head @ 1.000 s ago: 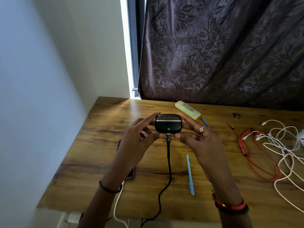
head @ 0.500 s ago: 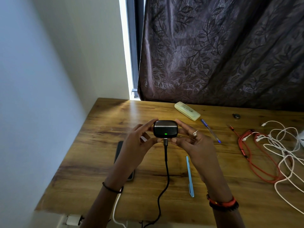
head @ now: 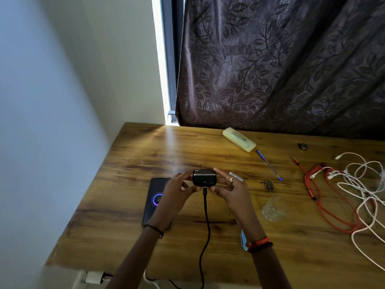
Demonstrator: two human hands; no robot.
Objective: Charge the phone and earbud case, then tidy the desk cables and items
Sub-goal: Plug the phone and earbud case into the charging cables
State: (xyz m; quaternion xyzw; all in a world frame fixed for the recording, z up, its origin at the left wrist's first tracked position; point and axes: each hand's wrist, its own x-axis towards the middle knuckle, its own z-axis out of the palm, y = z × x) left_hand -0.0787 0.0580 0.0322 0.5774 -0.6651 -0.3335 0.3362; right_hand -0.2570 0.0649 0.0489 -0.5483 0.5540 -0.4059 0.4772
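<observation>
Left hand (head: pixel 177 195) and right hand (head: pixel 231 192) grip case (head: pixel 204 177) by its ends, fingers curled round it, mid-counter (head: pixel 135 163). Black cable (head: pixel 206 215) plugged into its near face. Phone (head: pixel 153 197) flat just left, screen lit. Tangled cables (head: pixel 333 197) by right edge.

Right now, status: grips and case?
Left grip, right grip both holding case. Black cable plugged in. Phone lit. Loose cables lie right.

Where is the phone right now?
In the head view, the phone lies flat at the left of the desk, screen lit, partly hidden by the left hand, which holds the earbud case.
</observation>
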